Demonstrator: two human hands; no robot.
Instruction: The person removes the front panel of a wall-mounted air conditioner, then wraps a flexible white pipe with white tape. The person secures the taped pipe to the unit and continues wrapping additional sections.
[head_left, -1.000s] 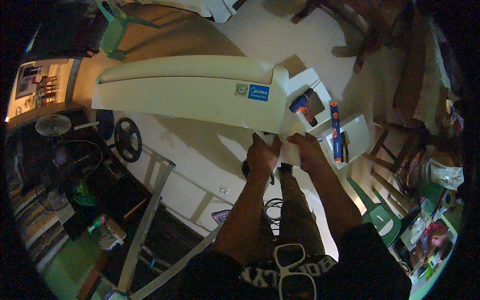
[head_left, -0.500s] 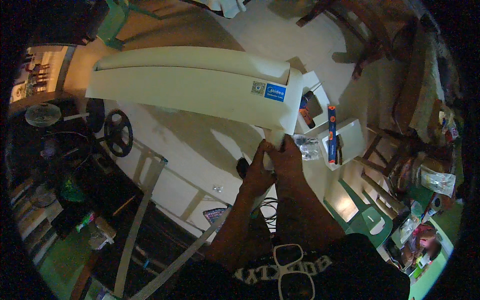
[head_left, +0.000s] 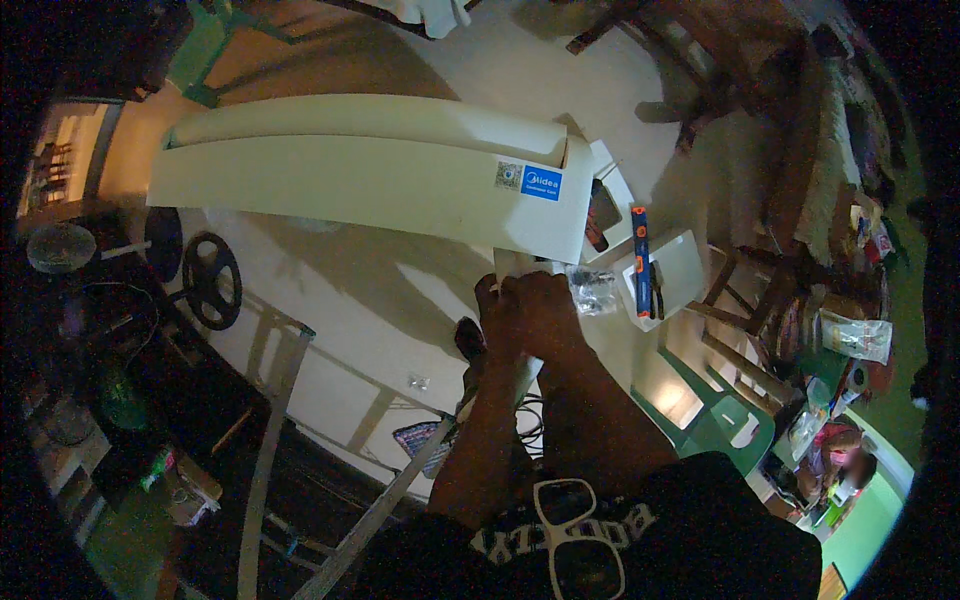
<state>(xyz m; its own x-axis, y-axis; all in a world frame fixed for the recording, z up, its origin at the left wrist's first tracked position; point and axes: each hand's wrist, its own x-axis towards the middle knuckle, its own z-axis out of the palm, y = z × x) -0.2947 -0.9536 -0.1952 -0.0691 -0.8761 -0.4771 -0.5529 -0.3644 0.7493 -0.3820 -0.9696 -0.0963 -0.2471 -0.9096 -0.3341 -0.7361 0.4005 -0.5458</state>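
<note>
Two black wheels (head_left: 212, 281) stand at your far left, and near them a metal frame (head_left: 265, 470) slants down toward you. Across the upper middle, ahead of your hands, you have the unit (head_left: 360, 170): long and narrow, cream in the dim light, with a smooth near face, a rounded panel along its far side and a dark seam between the two. Near its right end you can see a step in the shell, a square code sticker (head_left: 507, 175) and, just beside that, a blue label (head_left: 541, 183).

Just on your side of that end, your left hand (head_left: 492, 315) and right hand (head_left: 540, 305) come right up against each other at a pale strip (head_left: 512, 263). It shows between your fingers and the unit; your hands hide much of the rest. Each grip is curled in around it, fingers bent; how tightly, you cannot tell.

Just right of your hands is a clear bag (head_left: 592, 290), its contents too blurred to make out. Beyond it, partly behind the unit's end, a white tray (head_left: 612, 172) holds an orange and dark drill (head_left: 597, 225). Right of that, a second tray (head_left: 685, 265) carries a dark hand tool (head_left: 656, 295), with a blue and orange level (head_left: 641, 265) lying across its left side. Farther right, past a green chair (head_left: 715, 418), you have a pale packet (head_left: 856, 337), its contents unclear.
</note>
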